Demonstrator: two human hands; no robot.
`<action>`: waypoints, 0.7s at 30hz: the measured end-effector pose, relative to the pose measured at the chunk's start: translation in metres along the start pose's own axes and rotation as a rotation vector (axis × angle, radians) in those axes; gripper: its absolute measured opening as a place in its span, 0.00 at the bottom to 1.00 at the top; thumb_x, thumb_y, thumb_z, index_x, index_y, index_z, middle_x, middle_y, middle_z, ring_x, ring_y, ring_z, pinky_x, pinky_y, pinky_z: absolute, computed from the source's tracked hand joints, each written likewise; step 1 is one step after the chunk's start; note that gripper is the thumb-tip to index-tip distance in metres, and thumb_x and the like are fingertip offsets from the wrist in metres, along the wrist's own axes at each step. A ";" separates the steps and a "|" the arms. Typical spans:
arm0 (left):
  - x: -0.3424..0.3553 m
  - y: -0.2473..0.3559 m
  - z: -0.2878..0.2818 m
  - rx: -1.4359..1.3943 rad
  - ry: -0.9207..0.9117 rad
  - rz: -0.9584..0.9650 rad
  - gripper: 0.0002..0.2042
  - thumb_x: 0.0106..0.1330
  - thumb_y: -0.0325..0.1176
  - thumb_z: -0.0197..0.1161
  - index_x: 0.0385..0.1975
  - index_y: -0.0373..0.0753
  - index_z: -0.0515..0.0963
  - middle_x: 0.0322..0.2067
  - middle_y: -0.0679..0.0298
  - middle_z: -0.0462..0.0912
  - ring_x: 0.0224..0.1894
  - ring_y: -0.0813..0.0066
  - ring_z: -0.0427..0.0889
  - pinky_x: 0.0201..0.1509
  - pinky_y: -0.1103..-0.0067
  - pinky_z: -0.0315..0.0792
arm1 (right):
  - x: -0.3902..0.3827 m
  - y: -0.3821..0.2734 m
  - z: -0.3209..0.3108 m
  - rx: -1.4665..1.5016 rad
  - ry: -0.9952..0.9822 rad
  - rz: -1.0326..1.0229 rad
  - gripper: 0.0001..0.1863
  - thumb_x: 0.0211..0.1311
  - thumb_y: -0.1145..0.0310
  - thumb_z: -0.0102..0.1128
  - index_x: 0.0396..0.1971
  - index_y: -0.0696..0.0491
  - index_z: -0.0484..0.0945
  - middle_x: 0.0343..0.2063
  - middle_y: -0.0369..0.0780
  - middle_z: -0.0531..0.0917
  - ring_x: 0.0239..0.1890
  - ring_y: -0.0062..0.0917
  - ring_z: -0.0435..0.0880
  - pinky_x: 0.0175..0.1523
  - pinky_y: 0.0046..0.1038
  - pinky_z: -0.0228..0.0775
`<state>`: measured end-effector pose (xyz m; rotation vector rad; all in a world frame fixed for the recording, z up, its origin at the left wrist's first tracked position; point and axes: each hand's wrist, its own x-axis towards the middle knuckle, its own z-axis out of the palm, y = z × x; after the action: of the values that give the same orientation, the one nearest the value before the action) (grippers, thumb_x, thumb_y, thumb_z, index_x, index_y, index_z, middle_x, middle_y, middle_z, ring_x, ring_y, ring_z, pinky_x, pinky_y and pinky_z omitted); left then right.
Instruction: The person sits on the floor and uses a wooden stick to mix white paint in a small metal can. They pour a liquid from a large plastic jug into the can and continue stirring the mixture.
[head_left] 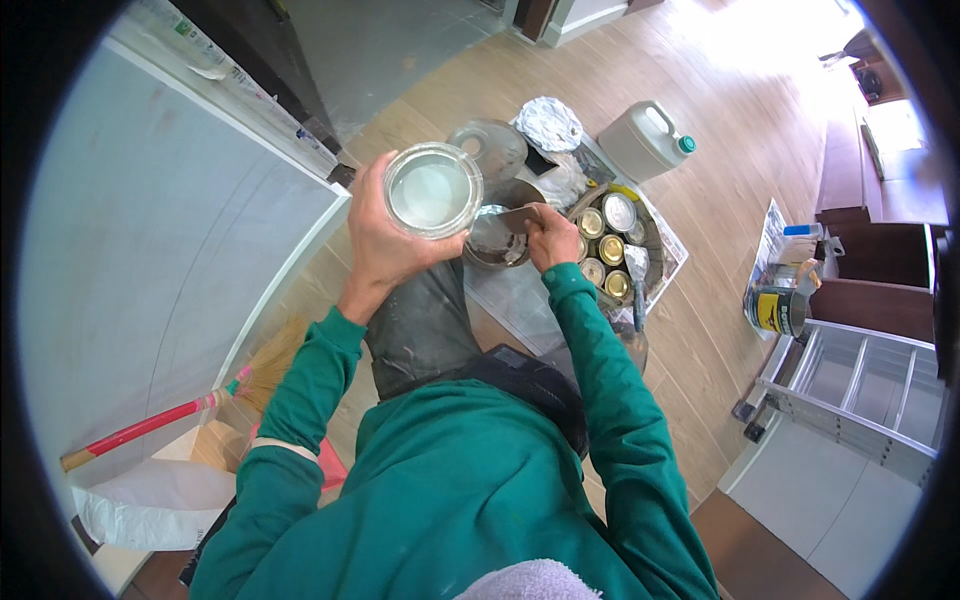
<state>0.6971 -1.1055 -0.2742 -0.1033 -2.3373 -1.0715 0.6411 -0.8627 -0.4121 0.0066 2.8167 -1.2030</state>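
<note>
My left hand (378, 240) is wrapped round an uncapped round can (433, 190) with pale, whitish contents, lifted up in front of me. In my right hand (553, 239) is a flat scraper (517, 218), its dark blade pointing left over a dark bucket (518, 191). Inside the bucket lies something silvery and wet-looking, partly covered by the raised can. Just right of that hand, a round tub (655, 258) holds several small tins (610, 249). A white-ended tool with a grey handle (638, 300) leans on the tub's near side.
Beyond the bucket are a clear plastic container (490, 148), a foil-covered round thing (548, 124) and a white jug (645, 142) with a green cap. A broom (150, 428) leans at left. To the right are a yellow-and-black can (780, 311) and a metal ladder (860, 385).
</note>
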 end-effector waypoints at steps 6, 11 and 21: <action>-0.010 0.007 -0.004 -0.016 -0.035 -0.014 0.49 0.31 0.40 0.84 0.59 0.29 0.68 0.49 0.51 0.77 0.52 0.52 0.78 0.57 0.65 0.74 | 0.029 -0.009 0.006 -0.263 -0.172 -0.019 0.22 0.59 0.61 0.65 0.55 0.41 0.82 0.44 0.48 0.87 0.50 0.48 0.84 0.56 0.46 0.76; -0.018 0.012 -0.002 -0.034 -0.058 -0.025 0.49 0.30 0.39 0.84 0.60 0.30 0.69 0.49 0.53 0.77 0.51 0.57 0.80 0.57 0.67 0.75 | 0.037 -0.048 -0.037 -0.452 -0.152 -0.106 0.26 0.62 0.64 0.62 0.62 0.39 0.77 0.44 0.50 0.87 0.48 0.47 0.85 0.54 0.46 0.77; -0.038 0.040 0.019 -0.068 -0.193 0.063 0.50 0.30 0.39 0.83 0.60 0.28 0.68 0.50 0.50 0.77 0.52 0.52 0.79 0.57 0.65 0.75 | 0.014 -0.051 -0.163 0.096 -0.033 -0.253 0.29 0.62 0.65 0.61 0.66 0.48 0.73 0.37 0.48 0.89 0.39 0.38 0.89 0.47 0.38 0.79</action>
<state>0.7320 -1.0590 -0.2770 -0.3166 -2.4501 -1.1550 0.6135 -0.7804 -0.2644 -0.3708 2.7918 -1.3722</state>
